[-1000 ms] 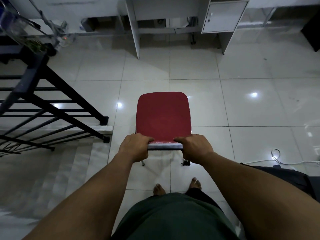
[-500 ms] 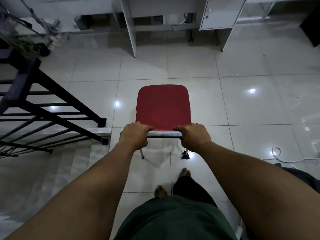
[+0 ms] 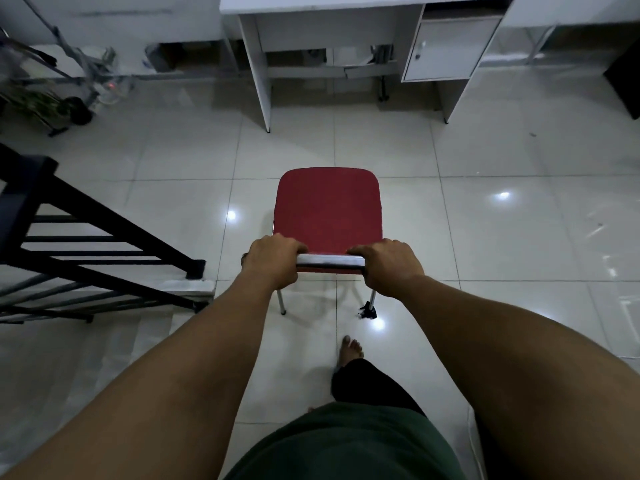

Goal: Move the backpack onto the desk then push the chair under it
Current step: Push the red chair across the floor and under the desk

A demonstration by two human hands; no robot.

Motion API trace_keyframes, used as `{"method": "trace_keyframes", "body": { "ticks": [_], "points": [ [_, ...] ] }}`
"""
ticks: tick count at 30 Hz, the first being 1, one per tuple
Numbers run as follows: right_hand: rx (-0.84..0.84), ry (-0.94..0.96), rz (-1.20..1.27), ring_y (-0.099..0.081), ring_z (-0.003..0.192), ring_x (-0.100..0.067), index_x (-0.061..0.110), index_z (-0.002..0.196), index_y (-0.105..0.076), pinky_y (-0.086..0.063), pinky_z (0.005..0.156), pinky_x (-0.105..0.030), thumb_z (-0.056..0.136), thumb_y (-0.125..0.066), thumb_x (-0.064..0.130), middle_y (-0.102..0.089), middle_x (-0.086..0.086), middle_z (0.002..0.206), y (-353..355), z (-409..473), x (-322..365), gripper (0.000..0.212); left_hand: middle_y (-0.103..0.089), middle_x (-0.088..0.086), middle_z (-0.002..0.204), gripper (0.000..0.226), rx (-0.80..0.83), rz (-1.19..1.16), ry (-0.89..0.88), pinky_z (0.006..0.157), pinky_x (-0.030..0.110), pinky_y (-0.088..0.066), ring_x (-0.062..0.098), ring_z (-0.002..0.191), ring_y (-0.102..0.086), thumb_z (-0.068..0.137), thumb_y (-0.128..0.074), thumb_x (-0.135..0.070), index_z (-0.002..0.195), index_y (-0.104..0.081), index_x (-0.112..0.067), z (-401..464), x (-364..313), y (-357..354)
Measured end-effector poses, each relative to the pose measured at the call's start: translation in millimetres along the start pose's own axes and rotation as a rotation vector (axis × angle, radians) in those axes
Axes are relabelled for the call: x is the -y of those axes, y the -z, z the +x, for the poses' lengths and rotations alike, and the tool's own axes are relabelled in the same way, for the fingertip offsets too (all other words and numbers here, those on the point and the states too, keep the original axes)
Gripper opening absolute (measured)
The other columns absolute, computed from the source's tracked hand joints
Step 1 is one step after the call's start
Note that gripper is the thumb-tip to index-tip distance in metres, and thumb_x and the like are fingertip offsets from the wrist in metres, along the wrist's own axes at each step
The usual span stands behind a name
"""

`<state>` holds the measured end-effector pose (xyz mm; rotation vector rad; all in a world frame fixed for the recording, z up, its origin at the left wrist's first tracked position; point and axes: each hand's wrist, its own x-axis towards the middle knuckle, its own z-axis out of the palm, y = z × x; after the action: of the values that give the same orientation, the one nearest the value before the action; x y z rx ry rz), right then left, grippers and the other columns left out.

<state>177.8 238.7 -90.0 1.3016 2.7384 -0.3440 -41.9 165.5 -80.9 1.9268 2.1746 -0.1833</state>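
A chair with a red seat and metal legs stands on the tiled floor in front of me. My left hand grips the left end of its backrest's top bar, and my right hand grips the right end. The white desk is ahead at the top of the view, its leg opening facing the chair about two floor tiles away. No backpack shows; the desk top is mostly cut off by the frame.
A black stair railing and steps going down lie to the left. A white cabinet hangs under the desk's right side. Plants and a metal stand sit far left. My bare foot is behind the chair.
The chair and I have advanced toward the desk, which now looks closer. Both hands keep their grip on the backrest. My feet have stepped forward.
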Motion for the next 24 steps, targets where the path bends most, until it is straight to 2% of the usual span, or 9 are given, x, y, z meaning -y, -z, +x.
{"method": "trace_keyframes", "body": {
  "ticks": [2,7,9,12,15,19,24],
  "points": [
    [0.004,0.005,0.006,-0.066,0.075,-0.027,0.041,0.123,-0.063,-0.053,0.064,-0.032,0.076,-0.063,0.016,-0.074,0.002,0.087,6.0,21.4,-9.9,0.053,-0.070,-0.006,0.085,0.044,-0.003,-0.009,0.011,0.062,0.029,-0.043,0.015,0.066,-0.050,0.073,-0.068,-0.013,0.110,-0.071,-0.037,22.4,2.2,7.1],
    [0.012,-0.010,0.044,-0.066,0.077,-0.024,0.040,0.121,-0.065,-0.038,0.061,-0.026,0.073,-0.067,0.010,-0.074,0.004,0.089,22.7,66.7,-36.0,0.056,-0.070,-0.006,0.084,0.041,0.022,-0.021,0.039,0.062,0.029,-0.045,0.017,0.068,-0.057,0.075,-0.068,-0.014,0.109,-0.072,-0.037,72.7,-0.9,24.6],
    [0.042,-0.029,0.052,-0.065,0.080,-0.024,0.040,0.124,-0.063,-0.039,0.063,-0.027,0.074,-0.067,0.009,-0.074,0.003,0.093,29.5,84.5,-47.7,0.059,-0.069,-0.006,0.084,0.042,0.038,-0.046,0.070,0.061,0.028,-0.043,0.016,0.065,-0.051,0.076,-0.068,-0.013,0.109,-0.072,-0.039,93.6,-4.2,29.9],
    [0.074,-0.031,0.060,-0.064,0.082,-0.024,0.040,0.125,-0.062,-0.040,0.063,-0.028,0.075,-0.065,0.007,-0.073,0.002,0.094,37.5,111.0,-61.8,0.061,-0.069,-0.004,0.090,0.050,0.056,-0.080,0.128,0.064,0.029,-0.048,0.017,0.067,-0.050,0.074,-0.066,-0.008,0.112,-0.070,-0.041,122.9,-6.1,37.2],
    [0.096,-0.045,0.077,-0.063,0.082,-0.023,0.041,0.124,-0.062,-0.041,0.064,-0.028,0.075,-0.064,0.007,-0.072,0.004,0.095,44.4,136.7,-70.5,0.060,-0.069,-0.002,0.093,0.053,0.083,-0.088,0.169,0.070,0.032,-0.053,0.019,0.071,-0.056,0.074,-0.063,-0.004,0.112,-0.070,-0.041,150.4,-4.0,47.3],
    [0.098,-0.040,0.088,-0.065,0.083,-0.024,0.040,0.126,-0.061,-0.048,0.068,-0.031,0.076,-0.065,0.008,-0.072,0.003,0.097,50.8,176.0,-83.0,0.059,-0.070,-0.002,0.095,0.051,0.073,-0.065,0.179,0.073,0.033,-0.053,0.022,0.081,-0.064,0.076,-0.064,-0.006,0.114,-0.070,-0.040,189.8,4.3,59.7],
    [0.088,-0.040,0.099,-0.066,0.084,-0.024,0.039,0.128,-0.060,-0.046,0.067,-0.030,0.076,-0.068,0.009,-0.072,0.002,0.099,59.7,223.6,-97.0,0.060,-0.070,-0.001,0.097,0.050,0.063,-0.071,0.176,0.074,0.034,-0.054,0.022,0.083,-0.065,0.078,-0.068,-0.009,0.117,-0.069,-0.040,238.5,15.6,73.2]
  ]
}}
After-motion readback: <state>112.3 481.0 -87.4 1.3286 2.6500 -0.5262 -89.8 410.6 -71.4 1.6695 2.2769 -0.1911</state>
